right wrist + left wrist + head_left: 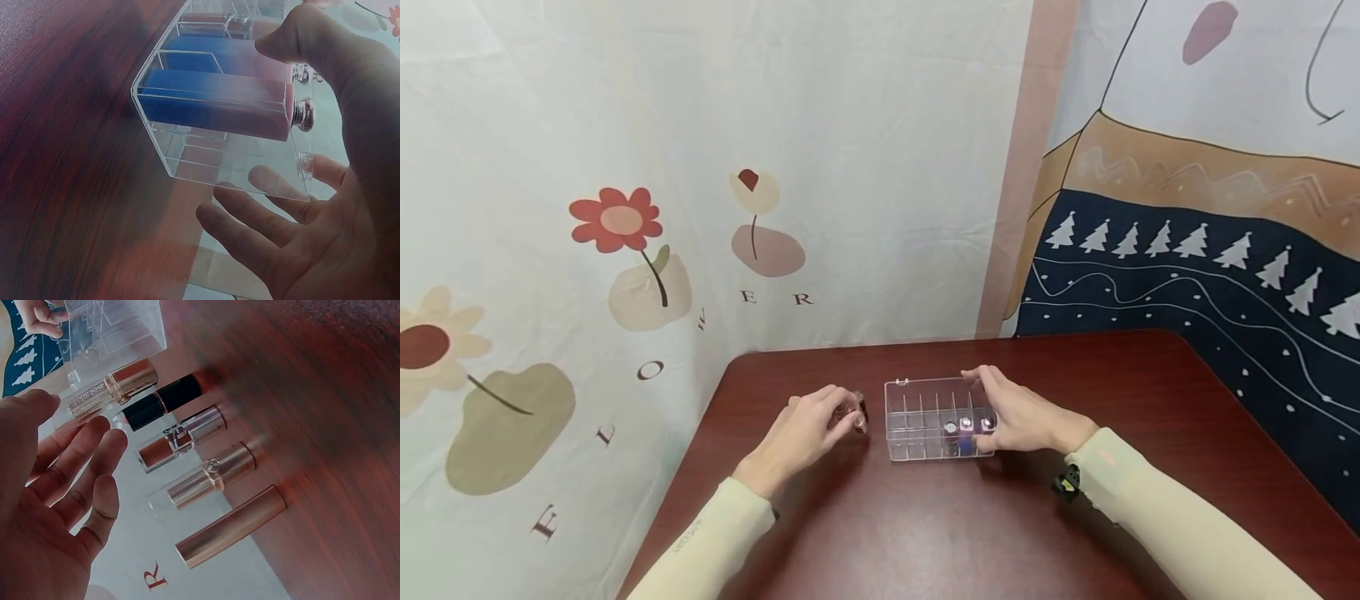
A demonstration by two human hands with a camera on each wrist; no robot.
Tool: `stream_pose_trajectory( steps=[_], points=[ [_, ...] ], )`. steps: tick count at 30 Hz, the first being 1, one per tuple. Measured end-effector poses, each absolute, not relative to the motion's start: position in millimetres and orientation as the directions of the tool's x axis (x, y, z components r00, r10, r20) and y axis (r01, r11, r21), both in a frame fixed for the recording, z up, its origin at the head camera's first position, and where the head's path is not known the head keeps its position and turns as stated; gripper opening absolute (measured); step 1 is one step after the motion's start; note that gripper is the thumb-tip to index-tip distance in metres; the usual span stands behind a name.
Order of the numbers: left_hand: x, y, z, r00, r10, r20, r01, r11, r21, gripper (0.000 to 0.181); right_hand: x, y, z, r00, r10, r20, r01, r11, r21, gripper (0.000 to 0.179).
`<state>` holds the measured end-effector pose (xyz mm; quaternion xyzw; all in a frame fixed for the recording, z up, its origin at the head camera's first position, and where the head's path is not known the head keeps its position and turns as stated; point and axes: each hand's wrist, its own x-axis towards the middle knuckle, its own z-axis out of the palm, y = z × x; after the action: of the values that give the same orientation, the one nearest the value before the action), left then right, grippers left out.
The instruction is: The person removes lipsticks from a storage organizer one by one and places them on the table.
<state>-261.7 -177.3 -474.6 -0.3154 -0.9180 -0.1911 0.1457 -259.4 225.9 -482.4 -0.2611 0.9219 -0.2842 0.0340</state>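
Observation:
A clear divided organizer box stands on the table, with several tubes in its right compartments. Two are blue-to-pink tubes with silver knobs on top. My right hand grips the box's right end, thumb on the front and fingers at the back. Left of the box, several lipsticks stand in a row: a gold one with a clear cap, a black one, a silver one, another gold one and a plain gold-brown tube. My left hand is beside them, thumb and fingers apart near the first gold lipstick.
The dark red-brown table has its back edge close to a white flower-print cloth. On the right hangs a navy cloth with white trees. A black-and-yellow item sits at my right cuff.

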Motion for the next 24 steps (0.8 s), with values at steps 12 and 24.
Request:
stream_pose_trajectory(
  steps=[12,24],
  points=[
    [-261,-176,-482,-0.797,0.513,0.319,0.591,0.771,0.236,0.011,-257,226,-482,-0.868,-0.490,0.082,-0.449,0.704,-0.550,0.106],
    [-265,-176,-488,-0.808,0.513,0.290,0.580,0.779,0.239,0.009,-257,227,-483,-0.871,-0.485,0.075,-0.441,0.706,-0.554,0.106]
  ],
)
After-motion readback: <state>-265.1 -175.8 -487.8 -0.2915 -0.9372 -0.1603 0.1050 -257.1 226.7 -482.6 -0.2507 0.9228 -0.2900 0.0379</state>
